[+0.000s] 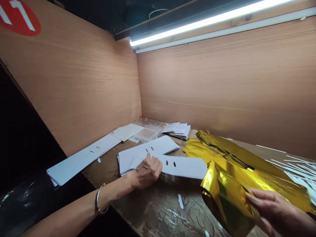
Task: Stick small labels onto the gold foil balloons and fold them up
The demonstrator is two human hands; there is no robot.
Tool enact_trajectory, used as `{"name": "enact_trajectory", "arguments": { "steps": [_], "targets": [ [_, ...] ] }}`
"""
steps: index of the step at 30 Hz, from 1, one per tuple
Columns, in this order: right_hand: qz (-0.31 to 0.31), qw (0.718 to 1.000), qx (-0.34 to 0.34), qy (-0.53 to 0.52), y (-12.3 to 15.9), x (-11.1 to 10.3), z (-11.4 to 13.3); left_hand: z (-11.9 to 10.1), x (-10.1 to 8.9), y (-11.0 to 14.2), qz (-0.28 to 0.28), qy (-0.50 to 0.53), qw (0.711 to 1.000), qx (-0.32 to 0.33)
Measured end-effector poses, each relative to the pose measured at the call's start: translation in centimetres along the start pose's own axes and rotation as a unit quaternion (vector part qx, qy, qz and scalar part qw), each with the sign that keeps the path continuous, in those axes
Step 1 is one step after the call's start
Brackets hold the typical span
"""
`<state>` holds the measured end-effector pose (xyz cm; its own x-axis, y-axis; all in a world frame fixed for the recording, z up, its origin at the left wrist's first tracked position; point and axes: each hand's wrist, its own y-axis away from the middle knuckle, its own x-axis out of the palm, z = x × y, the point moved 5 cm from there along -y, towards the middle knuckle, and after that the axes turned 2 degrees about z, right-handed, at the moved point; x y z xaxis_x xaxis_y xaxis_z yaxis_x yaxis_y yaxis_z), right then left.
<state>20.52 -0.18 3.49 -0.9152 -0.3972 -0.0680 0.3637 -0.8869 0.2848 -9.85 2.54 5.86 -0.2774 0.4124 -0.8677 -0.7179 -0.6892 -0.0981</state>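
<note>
The gold foil sheet [234,174] is held above the right side of the table, gathered in loose folds, with its far end near the table. It is judged light, soft and slippery, and liable to crease. A broad hold along a folded edge appears safest. The right hand [278,210] is closed on the foil, its fingers [256,197] bent around the lower edge. One foil piece is counted; the number of layers cannot be determined.

The left hand [146,171] lies palm down with fingers slightly bent, on one white card strip [182,166] bearing two black slots. Whether it grips the strip cannot be determined. The strip is judged stiff but thin, best taken by its long edges. It overlaps a white card stack [145,154], count unclear, whose top card also shows two slots. One metal bangle [98,199] circles the left wrist.

Farther out on the brown table [158,214] are one long white card [84,159], one white sheet [125,131], one clear plastic sheet [148,127], one stack of printed papers [176,130] and a heap of thin white sticks [296,168], too many to count.
</note>
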Motion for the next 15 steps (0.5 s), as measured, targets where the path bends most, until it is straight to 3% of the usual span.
{"name": "enact_trajectory", "arguments": {
  "steps": [3, 5, 7, 9, 10, 11, 13, 15],
  "targets": [
    [0.04, 0.999, 0.001, -0.011, -1.3, -0.2, 0.4, -3.8, -0.6, -0.3, -0.082, -0.015, 0.993, 0.089],
    [0.035, 0.996, 0.078, 0.017, -2.6, 0.0, -1.4, -4.6, -0.5, -0.3, -0.133, 0.007, 0.987, 0.09],
    [-0.004, 0.983, 0.173, 0.068, -3.7, 0.1, -3.5, -4.1, -0.3, -0.1, -0.186, 0.062, 0.98, 0.036],
    [-0.054, 0.966, 0.224, 0.115, -4.3, -0.1, -4.8, -2.6, -0.3, 0.2, -0.251, 0.155, 0.951, -0.09],
    [-0.068, 0.961, 0.233, 0.133, -4.5, -0.1, -5.1, -1.7, -0.2, 0.5, -0.285, 0.221, 0.917, -0.169],
    [-0.07, 0.957, 0.238, 0.148, -4.7, -0.1, -5.2, -1.0, 0.1, 0.9, -0.317, 0.305, 0.864, -0.247],
    [-0.067, 0.951, 0.247, 0.172, -4.7, 0.0, -5.1, -0.7, 1.3, 1.1, -0.357, 0.509, 0.698, -0.357],
    [-0.063, 0.949, 0.248, 0.184, -4.6, 0.0, -4.9, -1.8, 2.6, 0.1, -0.352, 0.692, 0.506, -0.375]
  ]
}}
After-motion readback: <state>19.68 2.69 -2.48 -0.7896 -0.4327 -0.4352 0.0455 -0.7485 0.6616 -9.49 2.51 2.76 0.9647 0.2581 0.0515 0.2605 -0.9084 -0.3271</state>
